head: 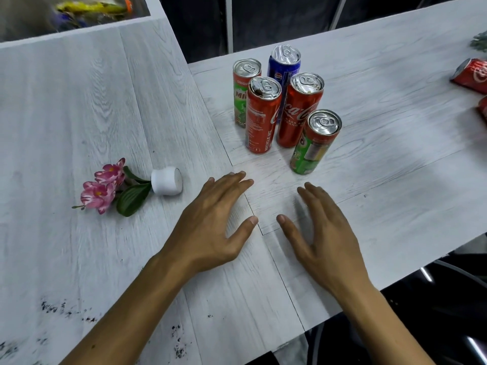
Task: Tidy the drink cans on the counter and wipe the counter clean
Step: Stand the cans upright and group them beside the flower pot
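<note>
Several tall drink cans stand upright in a cluster on the pale wood-grain counter [382, 143]: a red Coca-Cola can [262, 117], a second red Coca-Cola can [299, 111], a blue Pepsi can [283, 61], a green Milo can [243, 85] at the back left and another green can [313, 143] nearest me. My left hand [210, 227] and right hand [324, 233] hover open just in front of the cluster, fingers spread, holding nothing. Two more red cans [471, 75] lie at the far right edge. Black specks [66, 309] dirty the counter near me on the left.
A fake pink flower in a small white pot [167, 180] lies tipped over left of my hands. A raised white ledge [79, 30] runs along the back left. The counter's near edge [395, 283] drops off to a dark floor at the right.
</note>
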